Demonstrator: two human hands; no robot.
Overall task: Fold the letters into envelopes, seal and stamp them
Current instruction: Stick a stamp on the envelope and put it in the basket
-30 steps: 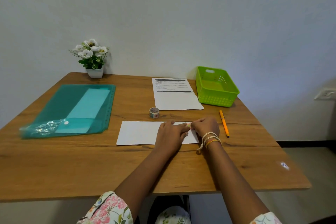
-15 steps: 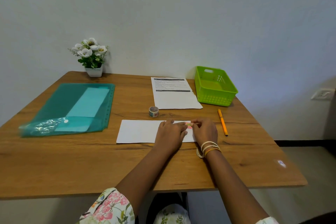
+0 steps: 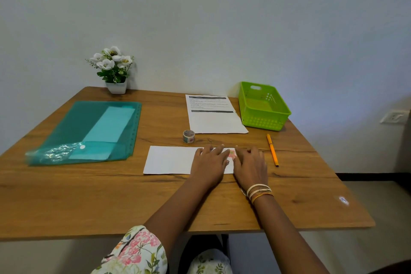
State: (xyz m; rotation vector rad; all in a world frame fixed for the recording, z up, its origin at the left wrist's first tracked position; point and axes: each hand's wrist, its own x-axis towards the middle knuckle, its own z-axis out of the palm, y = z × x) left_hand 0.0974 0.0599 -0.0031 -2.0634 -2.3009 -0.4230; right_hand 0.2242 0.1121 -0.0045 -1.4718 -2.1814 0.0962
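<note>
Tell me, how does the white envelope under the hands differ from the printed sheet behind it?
The envelope looks blank; the printed sheet carries text and dark bars. The envelope lies lengthwise across the table; the sheet runs away from the person. Both hands cover the envelope's right end; the sheet is untouched. Both are white and flat.

A wooden bench [image 3: 66, 202] stood against a plain pale wall [image 3: 200, 17]. At the right, a white socket [image 3: 393, 116] sat on the wall, above a dark skirting [image 3: 364, 176] and light floor [image 3: 382, 218].
</note>
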